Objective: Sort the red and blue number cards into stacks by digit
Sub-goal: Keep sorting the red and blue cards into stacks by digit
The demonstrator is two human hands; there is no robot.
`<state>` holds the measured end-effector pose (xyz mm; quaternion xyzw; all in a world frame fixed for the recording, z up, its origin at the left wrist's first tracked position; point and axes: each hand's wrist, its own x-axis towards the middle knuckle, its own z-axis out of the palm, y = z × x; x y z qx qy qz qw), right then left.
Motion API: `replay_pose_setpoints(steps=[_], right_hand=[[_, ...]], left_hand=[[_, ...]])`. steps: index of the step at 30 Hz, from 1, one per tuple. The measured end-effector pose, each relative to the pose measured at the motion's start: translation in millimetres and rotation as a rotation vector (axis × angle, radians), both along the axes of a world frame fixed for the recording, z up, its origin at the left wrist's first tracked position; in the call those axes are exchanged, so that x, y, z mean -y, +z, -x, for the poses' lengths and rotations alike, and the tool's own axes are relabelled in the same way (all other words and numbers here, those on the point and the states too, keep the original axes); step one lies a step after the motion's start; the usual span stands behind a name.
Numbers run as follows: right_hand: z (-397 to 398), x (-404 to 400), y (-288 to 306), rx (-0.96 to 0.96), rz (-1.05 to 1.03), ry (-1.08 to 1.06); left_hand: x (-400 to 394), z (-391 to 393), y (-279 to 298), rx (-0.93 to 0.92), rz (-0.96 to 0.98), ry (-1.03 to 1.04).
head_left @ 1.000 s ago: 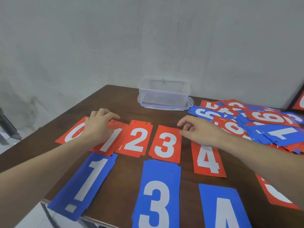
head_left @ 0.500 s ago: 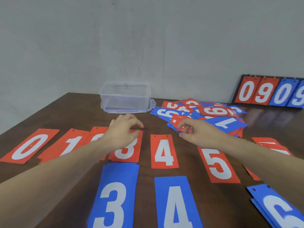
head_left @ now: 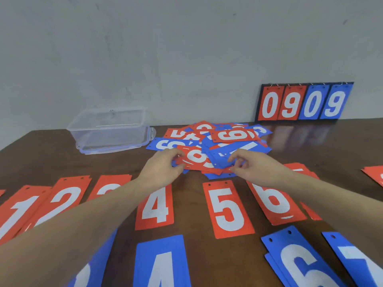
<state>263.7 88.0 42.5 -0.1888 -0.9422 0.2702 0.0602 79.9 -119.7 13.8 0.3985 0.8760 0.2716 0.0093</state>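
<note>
A loose pile of red and blue number cards [head_left: 232,135] lies at the back middle of the brown table [head_left: 41,154]. My left hand [head_left: 162,165] pinches the left edge of a red card [head_left: 196,158] at the pile's near side. My right hand [head_left: 253,165] pinches the near edge of a blue card [head_left: 219,159] beside it. Nearer to me runs a row of red cards: 1 [head_left: 18,212], 2 [head_left: 64,199], 4 [head_left: 157,206], 5 [head_left: 228,208], 6 [head_left: 273,201]. A blue 4 [head_left: 161,264], blue 6 [head_left: 300,264] and blue 7 [head_left: 358,262] lie closest.
A clear plastic box [head_left: 109,129] stands at the back left. A flip scoreboard reading 0909 [head_left: 304,103] leans on the wall at the back right. Another red card [head_left: 375,175] lies at the right edge. My forearms hide parts of the red 3 and blue 3.
My view has swung right along the row. Both hands left the sorted red cards and reached forward to the pile, where each now pinches a card.
</note>
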Motion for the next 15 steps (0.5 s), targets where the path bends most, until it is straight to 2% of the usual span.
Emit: replay_pose_setpoints(steps=[7,11,15], right_hand=[[6.5,-42.2,-17.3,-0.057,-0.007,-0.074],[20.9,-60.5,-28.3,-0.124,-0.027,-0.118],[42.1,-76.7,-30.6,-0.186,-0.083,-0.148]], left_hand=[[-37.2,19.5,-13.8,-0.086,0.094,0.106],[-54.3,27.9,-17.6,-0.048,0.095,-0.029],[-59.0,41.8,-18.9,-0.192,0.283,-0.153]])
